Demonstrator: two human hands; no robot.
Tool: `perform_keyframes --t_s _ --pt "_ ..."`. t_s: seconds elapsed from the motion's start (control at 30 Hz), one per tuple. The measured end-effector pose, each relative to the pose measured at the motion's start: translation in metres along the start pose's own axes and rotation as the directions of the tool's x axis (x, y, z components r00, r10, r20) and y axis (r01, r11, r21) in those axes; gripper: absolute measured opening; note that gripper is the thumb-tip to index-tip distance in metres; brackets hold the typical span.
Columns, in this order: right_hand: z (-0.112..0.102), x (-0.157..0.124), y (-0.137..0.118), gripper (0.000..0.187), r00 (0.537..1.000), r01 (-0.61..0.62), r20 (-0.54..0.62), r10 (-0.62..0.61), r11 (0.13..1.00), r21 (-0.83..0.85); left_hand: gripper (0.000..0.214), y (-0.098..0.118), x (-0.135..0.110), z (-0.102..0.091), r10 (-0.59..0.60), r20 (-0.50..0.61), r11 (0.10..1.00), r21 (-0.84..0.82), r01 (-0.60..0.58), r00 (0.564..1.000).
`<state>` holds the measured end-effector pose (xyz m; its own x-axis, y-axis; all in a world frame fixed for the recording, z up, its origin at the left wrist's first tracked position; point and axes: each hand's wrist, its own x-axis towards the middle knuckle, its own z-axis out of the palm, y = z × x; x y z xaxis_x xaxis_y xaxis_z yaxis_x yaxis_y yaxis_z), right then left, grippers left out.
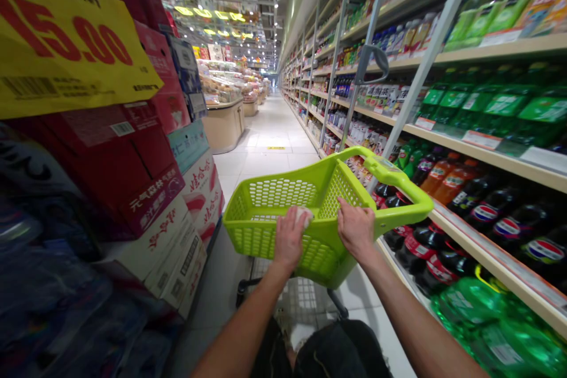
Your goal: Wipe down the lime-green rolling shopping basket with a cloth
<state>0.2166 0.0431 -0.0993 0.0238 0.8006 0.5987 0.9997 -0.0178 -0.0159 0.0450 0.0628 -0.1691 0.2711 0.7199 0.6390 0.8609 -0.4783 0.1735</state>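
Note:
A bright green shopping cart [270, 233] with perforated walls stands sideways in front of me. My left hand [290, 237] is at the cart's near rim, its fingers bent over the edge on a crumpled white wipe [303, 216]. To the right, my right hand [355, 228] is closed around the same rim, close to the inner divider. The cart's handle [411, 204] points right, beyond my right hand. Both palms are hidden, and the wipe shows only in part.
Shelves of bottled drinks [496, 100] line the right side, close to the handle. Stacked drink cartons [146, 189] rise on the left below a yellow price sign [75, 41]. A tiled aisle [274, 124] runs ahead past a rounded display counter [224, 127]. A grey-handled metal pole [371, 65] stands by the shelves.

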Motion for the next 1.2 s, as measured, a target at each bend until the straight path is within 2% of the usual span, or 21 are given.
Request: perform_keyframes --t_s 0.07,0.1,0.17,0.23,0.37,0.43,0.47,0.53,0.63,0.7,0.77,0.83,0.93,1.0,1.07,1.2 --pt "-0.001 -0.001 0.0 0.035 1.0 0.019 0.0 -0.019 1.0 -0.001 0.052 0.033 0.009 0.008 0.138 0.013 0.988 -0.068 -0.137 0.99" --pt "-0.001 -0.001 0.0 0.035 1.0 0.03 0.002 -0.03 1.0 0.0 0.052 0.045 0.012 0.011 0.165 0.009 0.982 -0.092 -0.164 0.986" --pt "-0.003 -0.001 0.002 0.035 0.999 0.045 0.007 -0.045 0.999 0.002 0.051 0.051 0.014 0.013 0.184 0.001 0.976 -0.114 -0.183 0.983" --pt "-0.003 -0.002 0.004 0.035 0.999 0.045 0.013 -0.045 0.999 -0.004 0.051 0.029 0.009 0.009 0.149 -0.001 0.984 -0.093 -0.149 0.989" --pt "-0.001 -0.001 0.003 0.035 1.0 0.018 0.018 -0.017 0.999 -0.031 0.048 -0.05 -0.011 -0.008 -0.084 -0.041 0.996 0.035 0.086 0.996" --pt "0.0 0.0 0.0 0.034 1.0 -0.001 0.019 0.001 0.999 -0.041 0.046 -0.071 -0.018 -0.014 -0.177 -0.089 0.98 0.078 0.184 0.98" --pt "-0.001 0.0 -0.002 0.033 1.0 -0.007 0.02 0.008 0.999 -0.045 0.046 -0.072 -0.019 -0.014 -0.186 -0.105 0.977 0.084 0.195 0.977" --pt "-0.003 0.0 -0.006 0.032 1.0 -0.002 0.029 0.004 0.999 -0.049 0.047 -0.057 -0.017 -0.008 -0.116 -0.113 0.99 0.065 0.124 0.987" --pt "-0.007 -0.002 -0.005 0.028 0.996 0.071 0.059 -0.068 0.996 -0.045 0.05 -0.021 -0.009 0.006 0.063 -0.112 0.998 0.013 -0.062 0.992" --pt "-0.01 -0.002 -0.001 0.028 0.986 0.149 0.085 -0.145 0.988 -0.039 0.051 -0.013 -0.007 0.01 0.111 -0.109 0.994 0.003 -0.111 0.988" --pt "-0.01 -0.002 0.004 0.027 0.977 0.192 0.101 -0.187 0.98 -0.044 0.051 -0.03 -0.011 0.007 0.093 -0.105 0.996 0.013 -0.092 0.99" --pt "-0.009 -0.002 0.007 0.025 0.976 0.195 0.107 -0.188 0.979 -0.059 0.05 -0.066 -0.02 -0.002 0.034 -0.12 0.999 0.038 -0.03 0.992" --pt "-0.005 -0.001 0.008 0.025 0.979 0.192 0.091 -0.184 0.978 -0.079 0.045 -0.12 -0.036 -0.019 -0.109 -0.212 0.989 0.078 0.128 0.971" --pt "-0.003 -0.002 0.008 0.026 0.979 0.196 0.064 -0.191 0.977 -0.086 0.044 -0.132 -0.042 -0.023 -0.162 -0.258 0.977 0.09 0.191 0.952" --pt "-0.002 -0.002 0.007 0.026 0.98 0.199 0.037 -0.197 0.976 -0.09 0.044 -0.121 -0.04 -0.018 -0.142 -0.256 0.981 0.091 0.17 0.956" --pt "-0.001 -0.003 0.01 0.026 0.976 0.219 0.021 -0.218 0.972 -0.084 0.049 -0.075 -0.027 -0.001 0.019 -0.174 0.998 0.057 -0.009 0.985"
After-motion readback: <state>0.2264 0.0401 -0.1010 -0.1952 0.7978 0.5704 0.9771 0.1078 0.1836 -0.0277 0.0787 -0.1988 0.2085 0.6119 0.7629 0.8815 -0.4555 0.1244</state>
